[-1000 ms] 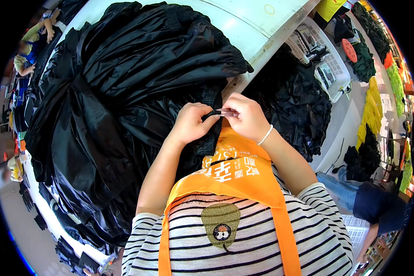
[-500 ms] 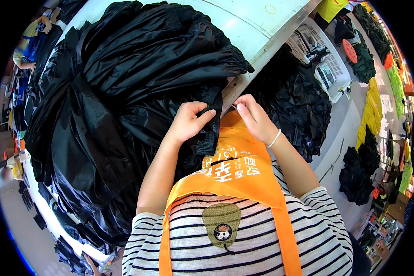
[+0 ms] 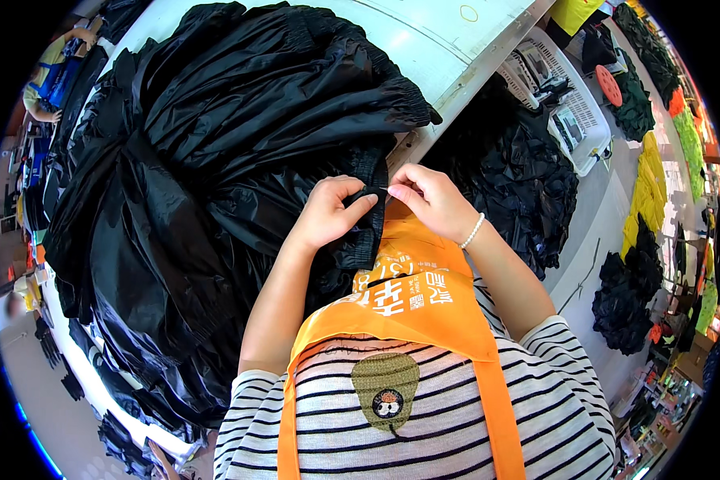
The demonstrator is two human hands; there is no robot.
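Observation:
A heap of shiny black garments (image 3: 240,120) with gathered elastic edges covers the near part of the table. At its right side, my left hand (image 3: 328,214) grips the gathered edge (image 3: 370,170) of one black garment between thumb and fingers. My right hand (image 3: 440,210), with a white beaded bracelet (image 3: 473,230) at the wrist, is closed in a pinch right beside that edge. Something thin and pale shows at its fingertips, too small to name. Whether it passes into the cloth I cannot tell.
The white tabletop (image 3: 424,32) ends in a metal edge ahead of me. Beyond it lie more black cloth (image 3: 520,176) and a white plastic basket (image 3: 588,128) on the floor. Yellow cloth (image 3: 648,188) lies farther right. Another person (image 3: 52,76) is at the far left.
My right hand has moved left, bringing its pinched fingertips up to the garment's edge by my left thumb. My left hand keeps its hold in the same place.

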